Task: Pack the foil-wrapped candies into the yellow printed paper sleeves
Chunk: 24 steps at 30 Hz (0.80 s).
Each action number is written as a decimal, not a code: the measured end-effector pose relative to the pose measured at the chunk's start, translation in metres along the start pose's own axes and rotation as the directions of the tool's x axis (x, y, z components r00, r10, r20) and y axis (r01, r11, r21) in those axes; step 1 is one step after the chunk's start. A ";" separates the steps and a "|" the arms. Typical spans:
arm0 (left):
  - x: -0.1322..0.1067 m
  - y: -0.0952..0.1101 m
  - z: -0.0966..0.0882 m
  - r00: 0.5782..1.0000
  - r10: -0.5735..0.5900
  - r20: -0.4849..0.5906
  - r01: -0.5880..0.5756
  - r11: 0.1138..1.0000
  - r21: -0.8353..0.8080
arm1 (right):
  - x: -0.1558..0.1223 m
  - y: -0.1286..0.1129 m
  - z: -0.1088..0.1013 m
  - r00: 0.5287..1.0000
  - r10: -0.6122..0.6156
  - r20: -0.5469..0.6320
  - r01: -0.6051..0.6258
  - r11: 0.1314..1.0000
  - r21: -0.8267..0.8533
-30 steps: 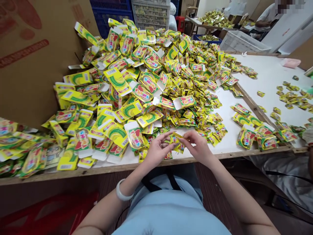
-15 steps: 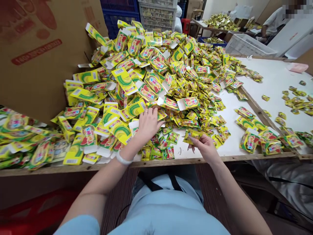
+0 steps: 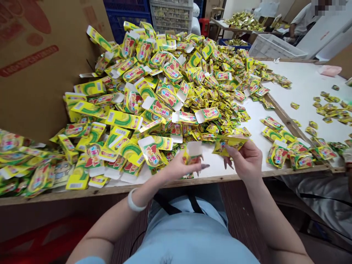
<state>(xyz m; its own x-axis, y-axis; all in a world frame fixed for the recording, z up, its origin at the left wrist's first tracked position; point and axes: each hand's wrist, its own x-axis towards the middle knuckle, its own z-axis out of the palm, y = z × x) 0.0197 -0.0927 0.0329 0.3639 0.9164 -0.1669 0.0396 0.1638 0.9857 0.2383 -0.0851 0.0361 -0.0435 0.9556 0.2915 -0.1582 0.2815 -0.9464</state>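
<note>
My left hand (image 3: 178, 167) is closed around a small candy box (image 3: 193, 152), blurred by motion, with its white flap standing up. My right hand (image 3: 246, 159) pinches a yellow-green candy packet (image 3: 227, 145) between thumb and fingers, just right of the box. The box and the packet are apart, both over the near edge of the table. Beyond my hands lies a big heap of yellow and green candy boxes (image 3: 126, 119), many with white flaps sticking out. Loose small candy packets (image 3: 220, 101) spread along the heap's right side.
A large cardboard carton (image 3: 52, 91) stands at the left. Several filled candy boxes (image 3: 277, 154) lie to the right beside a wooden strip (image 3: 286, 117). Behind are plastic crates (image 3: 172, 16) and a white basket (image 3: 276, 46). A person (image 3: 299, 22) sits at the back right.
My left hand has come out of the heap toward me and right with a candy box. My right hand has moved slightly right, still pinching the packet. Some boxes in the heap have shifted.
</note>
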 end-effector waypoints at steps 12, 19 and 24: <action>-0.010 -0.016 0.029 0.982 0.084 0.168 -0.096 0.993 0.064 | 0.008 -0.046 0.008 0.748 0.155 0.645 0.326 0.761 -0.561; -0.017 -0.029 0.034 0.965 -0.021 0.261 -0.075 0.932 0.354 | -0.003 -0.046 0.005 0.629 0.364 0.687 0.358 0.649 -0.671; -0.023 -0.026 0.034 0.951 -0.073 0.301 0.013 0.980 0.198 | -0.010 -0.044 0.004 0.680 0.272 0.680 0.272 0.768 -0.580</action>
<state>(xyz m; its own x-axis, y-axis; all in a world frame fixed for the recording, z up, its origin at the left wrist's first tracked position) 0.0420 -0.1300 0.0122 0.6230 0.7495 -0.2237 0.2275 0.0999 0.9686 0.2421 -0.1074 0.0750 -0.7439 0.6674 0.0351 0.4386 0.5271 -0.7279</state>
